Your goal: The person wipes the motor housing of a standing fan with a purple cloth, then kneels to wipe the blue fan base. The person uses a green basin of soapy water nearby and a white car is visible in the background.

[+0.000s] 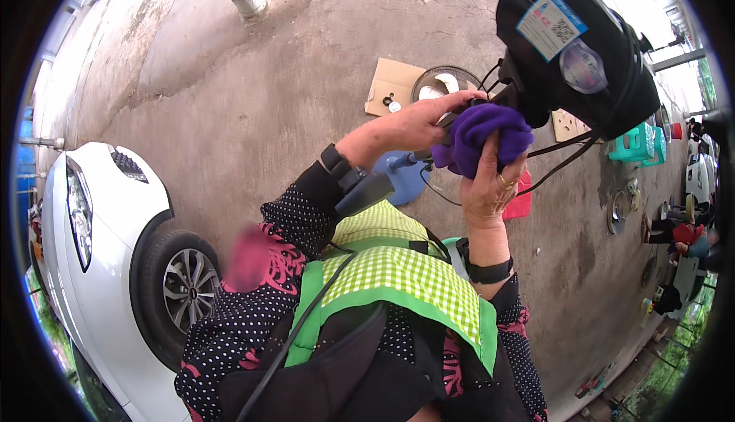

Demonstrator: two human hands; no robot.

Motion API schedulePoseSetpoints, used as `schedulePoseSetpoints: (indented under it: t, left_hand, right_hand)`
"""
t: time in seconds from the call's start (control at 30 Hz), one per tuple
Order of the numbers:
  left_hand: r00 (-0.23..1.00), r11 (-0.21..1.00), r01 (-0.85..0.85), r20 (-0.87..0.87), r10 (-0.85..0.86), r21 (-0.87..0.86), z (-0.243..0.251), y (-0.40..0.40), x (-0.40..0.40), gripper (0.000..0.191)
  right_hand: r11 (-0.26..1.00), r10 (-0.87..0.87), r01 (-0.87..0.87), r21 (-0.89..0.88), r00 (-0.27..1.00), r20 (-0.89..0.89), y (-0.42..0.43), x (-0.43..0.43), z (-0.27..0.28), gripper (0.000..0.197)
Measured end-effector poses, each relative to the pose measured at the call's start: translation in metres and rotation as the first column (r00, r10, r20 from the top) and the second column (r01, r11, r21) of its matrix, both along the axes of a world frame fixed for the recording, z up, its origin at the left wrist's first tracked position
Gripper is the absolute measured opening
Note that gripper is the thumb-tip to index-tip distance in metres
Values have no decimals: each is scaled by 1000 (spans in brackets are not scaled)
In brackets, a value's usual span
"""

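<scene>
A large black fan motor housing (565,60), bearing stickers, stands tilted in front of me at the upper right. My left hand (428,120) is closed around the dark neck bracket below it. With my right hand (492,183) I press a bunched purple cloth (482,137) against that neck. The cloth hides much of the bracket and some of my right fingers. Black cables (560,163) hang below the housing. Partly covered by my left arm is a round blue base (409,183), with a blue pole rising from it.
A round fan grille (422,77) with white pieces lies beside flattened cardboard (387,77). A red plastic object (519,198) is beyond my right wrist. Green plastic stools (631,143) stand at the right, with a person in red (686,233) farther off. A white car (106,209) fills the left.
</scene>
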State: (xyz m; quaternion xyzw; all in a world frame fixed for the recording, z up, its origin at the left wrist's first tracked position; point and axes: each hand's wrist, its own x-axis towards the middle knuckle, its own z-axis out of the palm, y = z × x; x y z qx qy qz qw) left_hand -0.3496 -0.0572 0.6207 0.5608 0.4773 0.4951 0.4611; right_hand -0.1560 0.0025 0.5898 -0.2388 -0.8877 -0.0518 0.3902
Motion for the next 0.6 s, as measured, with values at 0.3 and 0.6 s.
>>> schedulePoseSetpoints:
  t: [0.3,0.6]
  left_hand:
    - [927,980,155,362,-101,-124,-20,-6,-10,86]
    - [911,999,47,409,-54,25,5,-41,-13,92]
  right_hand:
    - [997,-55,49,52,992,111,-3,10,-34,56]
    - [909,292,-288,-301,956,-36,-32,-4,66,64]
